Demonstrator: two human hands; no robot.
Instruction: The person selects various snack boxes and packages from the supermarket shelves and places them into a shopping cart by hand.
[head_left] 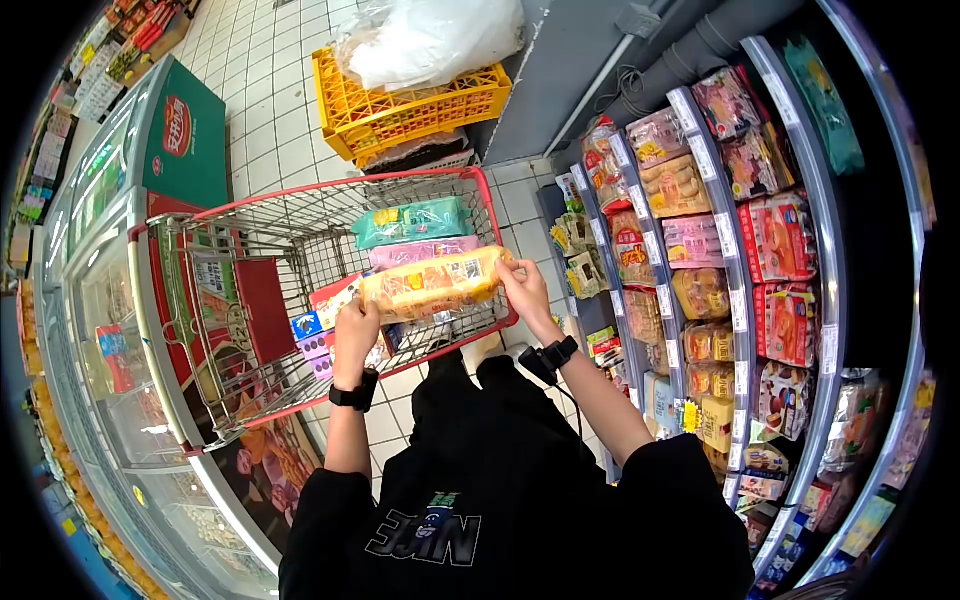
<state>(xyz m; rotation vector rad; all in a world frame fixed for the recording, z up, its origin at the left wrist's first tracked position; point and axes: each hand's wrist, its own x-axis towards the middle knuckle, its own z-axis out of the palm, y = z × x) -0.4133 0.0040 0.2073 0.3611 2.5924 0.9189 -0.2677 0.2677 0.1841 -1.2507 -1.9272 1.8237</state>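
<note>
Both hands hold a long yellow packaged bread loaf (430, 285) by its two ends, above the shopping cart (485, 178). My left hand (356, 322) is closed on the left end of the wrapper. At the opposite end, my right hand (526, 290) grips the wrapper with its fingers curled. Inside the cart, just beyond the loaf, lie a teal package (415, 222) and a pink package (425, 250). Purple and blue packs (316, 350) show below my left hand, partly covered.
To the right stand shelves of packaged bread (675, 185) with price rails. Glass-topped freezers (105, 260) line the left side, close to the cart. A yellow crate (410, 105) topped with a white plastic bag (430, 40) sits ahead on the tiled floor, beside a grey wall.
</note>
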